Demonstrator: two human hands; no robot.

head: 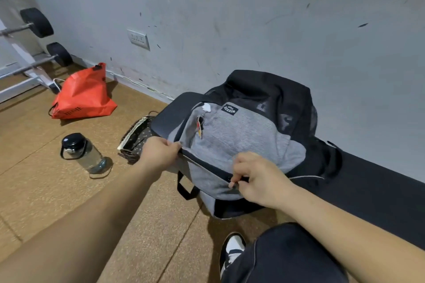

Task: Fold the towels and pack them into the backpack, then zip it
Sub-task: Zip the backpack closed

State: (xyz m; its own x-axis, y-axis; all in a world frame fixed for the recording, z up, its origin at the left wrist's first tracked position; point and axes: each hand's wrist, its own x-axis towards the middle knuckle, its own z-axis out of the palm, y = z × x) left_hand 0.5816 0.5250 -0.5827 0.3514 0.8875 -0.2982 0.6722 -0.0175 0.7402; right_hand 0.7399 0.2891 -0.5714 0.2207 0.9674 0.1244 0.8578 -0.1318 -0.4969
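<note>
A grey and black backpack lies on the end of a black padded bench, leaning toward the wall. My left hand pinches the grey fabric at the left end of the dark zipper line. My right hand pinches the zipper pull near the lower middle of that line. The zipper track between my two hands looks closed. A small white charm and some tags hang on the bag's front. No towels are visible; the inside of the bag is hidden.
On the cork floor stand a clear water bottle with a black lid, a small dark woven basket and a red bag. A barbell rack stands far left. My knee and shoe are at the bottom.
</note>
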